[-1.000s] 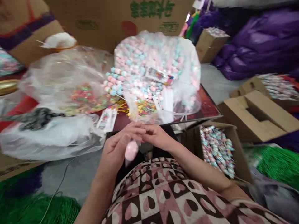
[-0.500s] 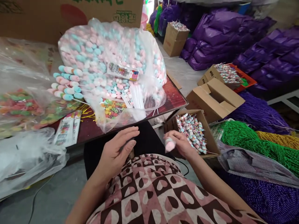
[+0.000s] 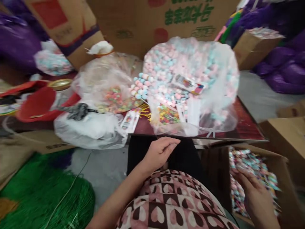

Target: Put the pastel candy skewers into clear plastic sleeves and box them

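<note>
My left hand point(image 3: 159, 153) hovers over my lap just below the table edge, fingers loosely curled and apart, holding nothing. My right hand point(image 3: 254, 194) is low at the right, blurred, over the open cardboard box point(image 3: 283, 165) filled with wrapped candy sticks; its fingers look stretched out with nothing in them. On the dark red table point(image 3: 247, 127) lies a big clear bag of pink, blue and white marshmallows point(image 3: 190, 73). Finished marshmallow skewers point(image 3: 140, 87) lie to its left.
A clear bag of coloured ring candies point(image 3: 114, 97) and printed label cards point(image 3: 130, 120) sit on the table. Crumpled plastic bags point(image 3: 88, 130) hang off the left edge. Large cardboard boxes point(image 3: 147, 22) stand behind, purple bags point(image 3: 283, 63) at right, green tinsel point(image 3: 35, 190) on the floor.
My right hand carried the pink wrapped candy from my lap to the box at the right and no longer shows it. The view swung right, then back left.
</note>
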Demonstrator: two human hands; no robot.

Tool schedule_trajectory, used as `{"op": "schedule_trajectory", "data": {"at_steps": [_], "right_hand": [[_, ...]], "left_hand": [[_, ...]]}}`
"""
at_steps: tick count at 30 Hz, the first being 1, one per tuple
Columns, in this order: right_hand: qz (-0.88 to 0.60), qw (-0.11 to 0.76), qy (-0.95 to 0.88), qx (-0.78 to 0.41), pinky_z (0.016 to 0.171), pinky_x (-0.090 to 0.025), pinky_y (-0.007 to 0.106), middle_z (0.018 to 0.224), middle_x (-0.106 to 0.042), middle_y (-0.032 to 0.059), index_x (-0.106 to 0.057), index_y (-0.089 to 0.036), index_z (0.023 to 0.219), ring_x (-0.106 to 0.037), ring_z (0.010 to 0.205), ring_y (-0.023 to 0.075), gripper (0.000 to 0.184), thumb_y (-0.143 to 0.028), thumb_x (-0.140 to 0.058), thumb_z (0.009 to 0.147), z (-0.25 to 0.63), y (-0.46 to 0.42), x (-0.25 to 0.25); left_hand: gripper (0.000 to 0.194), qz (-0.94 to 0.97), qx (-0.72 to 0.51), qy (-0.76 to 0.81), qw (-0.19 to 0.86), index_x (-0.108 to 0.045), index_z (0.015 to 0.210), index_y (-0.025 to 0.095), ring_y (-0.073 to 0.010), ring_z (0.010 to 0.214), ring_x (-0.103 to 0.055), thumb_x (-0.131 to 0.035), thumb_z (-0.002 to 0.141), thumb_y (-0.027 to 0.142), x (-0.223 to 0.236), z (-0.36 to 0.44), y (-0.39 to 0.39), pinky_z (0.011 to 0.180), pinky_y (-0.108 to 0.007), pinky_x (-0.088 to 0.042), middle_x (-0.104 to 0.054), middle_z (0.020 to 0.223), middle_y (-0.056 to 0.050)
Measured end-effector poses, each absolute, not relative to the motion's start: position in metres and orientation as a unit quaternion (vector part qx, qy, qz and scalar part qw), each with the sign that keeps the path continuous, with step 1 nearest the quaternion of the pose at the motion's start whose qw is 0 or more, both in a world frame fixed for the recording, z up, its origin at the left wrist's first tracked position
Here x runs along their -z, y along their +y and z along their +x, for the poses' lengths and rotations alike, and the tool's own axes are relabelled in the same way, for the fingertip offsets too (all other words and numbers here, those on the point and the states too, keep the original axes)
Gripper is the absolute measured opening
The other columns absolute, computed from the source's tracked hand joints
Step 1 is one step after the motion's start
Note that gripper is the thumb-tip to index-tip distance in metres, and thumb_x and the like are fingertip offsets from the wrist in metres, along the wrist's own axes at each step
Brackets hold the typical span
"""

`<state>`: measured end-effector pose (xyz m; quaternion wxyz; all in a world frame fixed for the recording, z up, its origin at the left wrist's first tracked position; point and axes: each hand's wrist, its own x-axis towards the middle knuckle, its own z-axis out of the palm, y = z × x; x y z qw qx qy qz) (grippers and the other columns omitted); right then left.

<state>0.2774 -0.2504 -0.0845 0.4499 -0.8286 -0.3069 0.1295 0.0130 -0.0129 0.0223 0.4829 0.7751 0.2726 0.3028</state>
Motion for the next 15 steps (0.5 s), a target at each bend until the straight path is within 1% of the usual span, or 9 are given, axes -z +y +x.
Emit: {"op": "schedule_trajectory", "data": {"at_steps": [1,3,5,7,9,12,15], "right_hand": [[-0.822,0.454,-0.306,-0.159,0.063,-0.061,0.039,0.083,-0.077,0.0109,-0.070,-0.029,0.093,-0.075,0.074,0.0293,0.024,-0.048,-0.056,0.087,0.268,-0.237,0.083],[-0.799,0.447,-0.352,-0.197,0.077,-0.063,0.043,0.088,-0.078,0.0077,-0.071,-0.027,0.098,-0.076,0.081,0.0300,0.029,-0.048,-0.058,0.084,0.247,-0.208,0.075],[-0.752,0.440,-0.438,-0.221,0.081,-0.062,0.041,0.087,-0.078,0.0057,-0.073,-0.027,0.095,-0.075,0.080,0.0271,0.025,-0.044,-0.059,0.084,0.223,-0.178,0.064],[-0.690,0.448,-0.511,-0.247,0.079,-0.062,0.035,0.089,-0.078,0.0043,-0.073,-0.027,0.097,-0.075,0.079,0.0229,0.020,-0.036,-0.058,0.087,0.199,-0.151,0.051],[-0.636,0.461,-0.561,-0.259,0.072,-0.062,0.029,0.087,-0.077,0.0037,-0.073,-0.027,0.098,-0.074,0.075,0.0199,0.020,-0.029,-0.054,0.090,0.179,-0.128,0.040],[-0.557,0.456,-0.641,-0.266,0.066,-0.061,0.025,0.084,-0.076,0.0036,-0.073,-0.025,0.098,-0.073,0.073,0.0183,0.022,-0.022,-0.052,0.091,0.160,-0.107,0.032],[-0.550,0.449,-0.648,-0.276,0.065,-0.061,0.023,0.084,-0.076,0.0037,-0.073,-0.026,0.099,-0.074,0.072,0.0185,0.024,-0.019,-0.053,0.090,0.157,-0.103,0.034]], "left_hand": [[0.026,0.773,-0.318,0.296,0.463,-0.074,0.103,0.020,-0.0180,0.094,-0.071,-0.051,0.095,0.030,-0.021,0.005,-0.005,0.086,-0.030,-0.054,-0.077,0.101,-0.008],[0.027,0.771,-0.355,0.361,0.386,-0.072,0.106,0.020,-0.0187,0.098,-0.069,-0.050,0.095,0.030,-0.016,-0.015,0.016,0.089,-0.032,-0.052,-0.076,0.104,-0.008],[0.027,0.772,-0.374,0.437,0.268,-0.071,0.108,0.021,-0.0205,0.103,-0.066,-0.049,0.095,0.029,-0.010,-0.038,0.044,0.094,-0.035,-0.049,-0.074,0.108,-0.009],[0.030,0.773,-0.335,0.518,0.143,-0.071,0.106,0.017,-0.0251,0.105,-0.062,-0.046,0.096,0.030,-0.003,-0.060,0.074,0.096,-0.041,-0.045,-0.072,0.106,-0.012],[0.032,0.778,-0.239,0.578,0.062,-0.072,0.103,0.014,-0.0300,0.104,-0.059,-0.049,0.094,0.035,0.004,-0.075,0.101,0.095,-0.045,-0.042,-0.069,0.102,-0.016],[0.032,0.763,-0.130,0.633,0.015,-0.071,0.100,0.015,-0.0316,0.104,-0.056,-0.056,0.091,0.041,0.013,-0.083,0.126,0.092,-0.044,-0.041,-0.066,0.106,-0.015],[0.024,0.755,-0.107,0.647,0.009,-0.069,0.098,0.017,-0.0293,0.102,-0.057,-0.056,0.091,0.036,0.019,-0.081,0.135,0.087,-0.041,-0.040,-0.065,0.107,-0.013]]}}
